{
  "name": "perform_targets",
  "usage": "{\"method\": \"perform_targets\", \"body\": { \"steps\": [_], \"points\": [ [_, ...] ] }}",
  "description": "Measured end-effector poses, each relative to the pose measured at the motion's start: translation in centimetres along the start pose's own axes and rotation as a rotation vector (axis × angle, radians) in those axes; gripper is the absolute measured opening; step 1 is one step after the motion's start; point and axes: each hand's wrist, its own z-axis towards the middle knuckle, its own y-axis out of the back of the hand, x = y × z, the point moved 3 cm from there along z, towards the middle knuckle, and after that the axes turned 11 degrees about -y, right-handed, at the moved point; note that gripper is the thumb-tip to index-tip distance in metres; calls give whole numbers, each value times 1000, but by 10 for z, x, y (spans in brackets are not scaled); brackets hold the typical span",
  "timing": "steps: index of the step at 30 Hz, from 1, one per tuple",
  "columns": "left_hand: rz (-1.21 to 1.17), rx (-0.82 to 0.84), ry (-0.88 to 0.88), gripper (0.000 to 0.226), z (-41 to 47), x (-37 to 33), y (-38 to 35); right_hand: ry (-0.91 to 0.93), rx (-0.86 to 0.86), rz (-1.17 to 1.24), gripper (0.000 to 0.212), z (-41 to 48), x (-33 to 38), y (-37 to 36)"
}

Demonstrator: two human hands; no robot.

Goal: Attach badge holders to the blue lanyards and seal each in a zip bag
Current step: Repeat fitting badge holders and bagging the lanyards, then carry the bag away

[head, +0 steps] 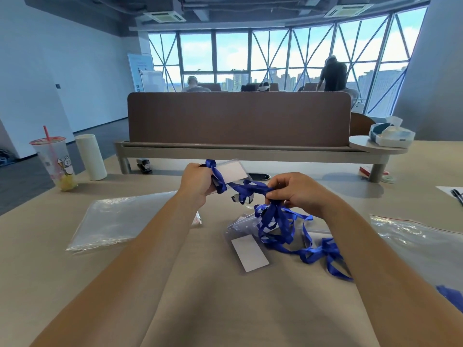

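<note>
Just above the beige tabletop [225, 309], a blue ribbon lanyard [253, 188] stretches between the two hands. The left hand [196, 182] is curled round a clear plastic badge holder with a white card inside [231, 172], with a loop of the ribbon wrapped over the holder's near end. The right hand [294, 192] pinches the bunched ribbon between thumb and fingertips, a little lower and nearer. A small pale fitting hangs from the ribbon between the hands (too blurred to make out).

Below the right hand, a loose tangle of more blue lanyards [278, 229] lies on the table and trails off toward the right forearm. Partly under it lie several more clear badge holders [249, 255], the nearest showing its white card.

A flat stack of clear zip bags [112, 221] lies to the left, beside the left forearm. Another clear zip bag with a red seal line [421, 244] lies to the right.

Farther back stand a plastic drink cup with a red straw [56, 164] and a white cylinder [90, 157] at the left edge. A brown desk divider panel [238, 116] runs across the middle, a black stapler [144, 166] lies under its shelf, and a white and blue tissue box [390, 135] sits on the right.
</note>
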Motion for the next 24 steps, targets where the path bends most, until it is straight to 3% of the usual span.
{"method": "perform_targets", "body": {
  "steps": [9, 13, 17, 20, 24],
  "points": [
    [419, 77, -199, 20, -5, -14, -2, 26, -103, 63, 10, 2, 5, 8],
    [273, 89, -156, 12, -5, -12, 1, -10, -240, 108, 11, 9, 4, 15],
    [95, 196, -84, 18, -5, -8, 12, -85, -358, 153, 12, 14, -3, 26],
    [31, 245, -91, 18, -5, -10, 19, -109, -362, 122, 12, 14, -4, 29],
    [51, 510, -155, 21, -14, -13, 16, -101, -265, 103, 10, 14, -1, 23]
  ]
}}
